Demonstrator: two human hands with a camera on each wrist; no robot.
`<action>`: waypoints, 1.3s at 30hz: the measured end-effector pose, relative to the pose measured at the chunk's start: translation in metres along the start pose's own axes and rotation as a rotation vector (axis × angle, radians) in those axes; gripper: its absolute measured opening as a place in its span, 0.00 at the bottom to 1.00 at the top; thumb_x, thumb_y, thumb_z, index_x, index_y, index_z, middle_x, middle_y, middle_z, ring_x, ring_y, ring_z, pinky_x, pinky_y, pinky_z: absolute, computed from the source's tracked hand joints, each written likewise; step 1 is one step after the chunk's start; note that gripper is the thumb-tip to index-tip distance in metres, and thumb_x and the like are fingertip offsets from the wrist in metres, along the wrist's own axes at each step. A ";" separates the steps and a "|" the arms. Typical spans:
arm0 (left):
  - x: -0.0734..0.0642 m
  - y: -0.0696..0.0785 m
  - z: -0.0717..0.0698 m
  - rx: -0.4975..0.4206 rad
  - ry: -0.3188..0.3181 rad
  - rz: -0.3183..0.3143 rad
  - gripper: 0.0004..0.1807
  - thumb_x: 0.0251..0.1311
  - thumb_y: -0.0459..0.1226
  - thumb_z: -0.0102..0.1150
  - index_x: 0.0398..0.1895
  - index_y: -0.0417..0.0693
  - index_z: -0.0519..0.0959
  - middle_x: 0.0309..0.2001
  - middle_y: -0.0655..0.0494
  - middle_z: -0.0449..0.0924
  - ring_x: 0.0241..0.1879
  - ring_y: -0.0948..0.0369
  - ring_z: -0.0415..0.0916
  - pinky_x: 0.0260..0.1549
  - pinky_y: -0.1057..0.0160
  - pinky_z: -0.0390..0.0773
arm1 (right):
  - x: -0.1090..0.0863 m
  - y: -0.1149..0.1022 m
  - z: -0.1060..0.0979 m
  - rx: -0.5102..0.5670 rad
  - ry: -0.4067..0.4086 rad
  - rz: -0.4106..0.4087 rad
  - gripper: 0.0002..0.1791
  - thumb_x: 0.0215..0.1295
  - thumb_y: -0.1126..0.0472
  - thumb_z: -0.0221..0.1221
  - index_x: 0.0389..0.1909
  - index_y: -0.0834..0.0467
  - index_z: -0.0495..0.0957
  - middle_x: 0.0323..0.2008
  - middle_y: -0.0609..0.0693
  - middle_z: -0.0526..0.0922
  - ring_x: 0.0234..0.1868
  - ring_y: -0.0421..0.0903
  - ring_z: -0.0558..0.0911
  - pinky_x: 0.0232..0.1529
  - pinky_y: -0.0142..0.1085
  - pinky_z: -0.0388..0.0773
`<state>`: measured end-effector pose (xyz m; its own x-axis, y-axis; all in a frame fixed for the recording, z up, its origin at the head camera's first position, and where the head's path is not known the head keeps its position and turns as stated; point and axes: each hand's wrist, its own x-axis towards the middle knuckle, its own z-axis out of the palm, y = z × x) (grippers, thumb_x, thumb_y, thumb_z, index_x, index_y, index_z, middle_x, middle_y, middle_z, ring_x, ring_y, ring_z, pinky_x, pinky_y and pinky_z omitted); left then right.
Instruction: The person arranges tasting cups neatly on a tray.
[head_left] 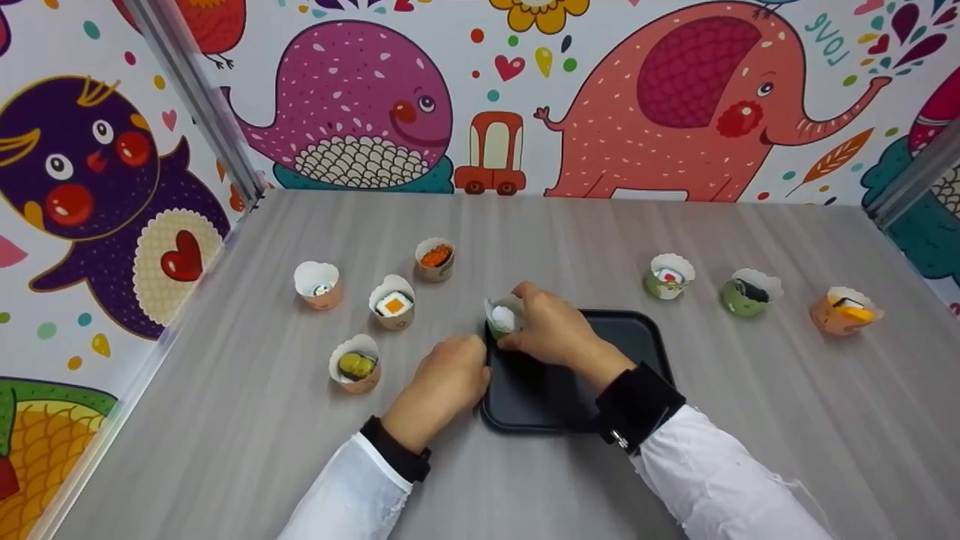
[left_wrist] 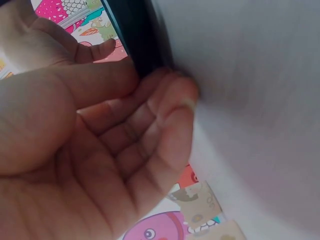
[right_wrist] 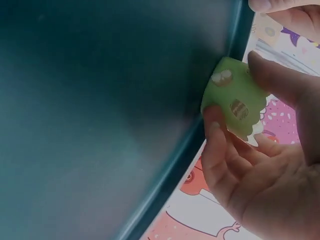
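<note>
My right hand [head_left: 553,326] holds a green paper cup [right_wrist: 235,100] with a scalloped rim between thumb and fingers. Something white [head_left: 502,318] fills that cup, which is at the far left corner of a black tray [head_left: 536,397]. In the right wrist view the cup's base meets the tray just inside its raised edge. My left hand [head_left: 446,379] pinches the tray's left edge, thumb on one side and curled fingers on the other, as the left wrist view shows. The tray's far side is partly hidden behind the right hand.
Left of the tray stand several paper cups, holding orange bits [head_left: 436,256], a white-and-orange square [head_left: 394,304], green pieces [head_left: 357,366] and a whitish item [head_left: 321,290]. Three more, green [head_left: 667,285], green [head_left: 745,302] and orange [head_left: 831,321], stand right. Printed panels [head_left: 360,97] border the table.
</note>
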<state>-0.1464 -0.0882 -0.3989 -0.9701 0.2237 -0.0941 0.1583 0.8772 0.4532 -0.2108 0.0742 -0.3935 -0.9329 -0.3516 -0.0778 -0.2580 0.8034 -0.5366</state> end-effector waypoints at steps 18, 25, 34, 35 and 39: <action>0.001 -0.002 -0.001 0.009 0.027 0.006 0.06 0.64 0.29 0.66 0.30 0.36 0.80 0.32 0.41 0.82 0.37 0.41 0.83 0.35 0.44 0.81 | -0.005 0.004 -0.015 0.018 -0.046 -0.093 0.45 0.58 0.68 0.70 0.75 0.66 0.62 0.61 0.66 0.80 0.58 0.59 0.82 0.55 0.52 0.79; 0.000 -0.002 -0.001 0.003 0.027 -0.005 0.06 0.65 0.30 0.65 0.31 0.36 0.80 0.33 0.41 0.83 0.38 0.41 0.83 0.36 0.43 0.81 | -0.020 0.010 -0.028 0.051 0.072 -0.145 0.36 0.60 0.71 0.64 0.72 0.62 0.68 0.68 0.62 0.76 0.60 0.57 0.81 0.53 0.54 0.80; -0.001 0.001 0.002 0.010 0.035 0.005 0.06 0.66 0.30 0.66 0.31 0.37 0.80 0.34 0.41 0.83 0.37 0.43 0.84 0.34 0.44 0.81 | -0.043 0.044 -0.046 0.051 0.352 -0.235 0.32 0.65 0.61 0.71 0.66 0.67 0.74 0.62 0.64 0.79 0.65 0.63 0.76 0.65 0.57 0.69; -0.002 0.002 0.002 0.011 0.032 0.004 0.06 0.66 0.30 0.66 0.32 0.37 0.80 0.34 0.42 0.83 0.37 0.43 0.84 0.34 0.45 0.81 | -0.046 0.049 -0.048 0.037 0.366 -0.239 0.33 0.65 0.60 0.72 0.67 0.68 0.74 0.64 0.65 0.78 0.66 0.64 0.74 0.67 0.58 0.67; -0.002 0.004 0.002 0.007 0.013 -0.011 0.05 0.67 0.31 0.66 0.34 0.37 0.81 0.34 0.42 0.84 0.37 0.44 0.84 0.34 0.45 0.81 | -0.063 0.073 -0.060 -0.021 0.385 -0.221 0.38 0.65 0.56 0.72 0.71 0.67 0.70 0.71 0.67 0.70 0.72 0.65 0.68 0.71 0.62 0.60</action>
<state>-0.1435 -0.0843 -0.3986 -0.9741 0.2082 -0.0878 0.1485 0.8828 0.4457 -0.1859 0.1835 -0.3769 -0.8795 -0.3144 0.3572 -0.4628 0.7401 -0.4880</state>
